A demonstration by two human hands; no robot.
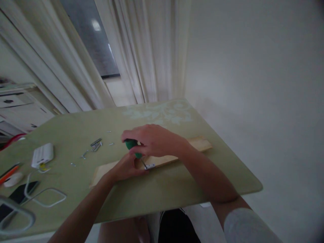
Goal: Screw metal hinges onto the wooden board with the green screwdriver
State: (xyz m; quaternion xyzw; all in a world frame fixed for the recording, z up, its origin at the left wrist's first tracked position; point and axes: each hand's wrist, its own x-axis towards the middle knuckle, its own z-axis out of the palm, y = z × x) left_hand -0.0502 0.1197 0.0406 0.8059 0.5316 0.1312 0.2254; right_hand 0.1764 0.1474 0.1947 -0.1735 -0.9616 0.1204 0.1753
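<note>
My right hand (154,140) is closed around the green handle of a screwdriver (131,144), held steeply tilted. Its metal shaft runs down to a small metal bracket (150,166) at the near edge of a pale wooden board (199,143). My left hand (128,167) grips the board just left of the bracket, thumb along the near edge. Whether its fingertips also touch the bracket or a screw, I cannot tell. The board lies slantwise on the table, partly covered by both hands and my right forearm.
On the green-covered table (152,199), loose screws and small metal parts (96,145) lie left of the hands. A white charger (42,155), a cable (50,204), a dark phone (17,199) and an orange pen-like tool (9,173) sit further left. A wall (253,84) rises at right.
</note>
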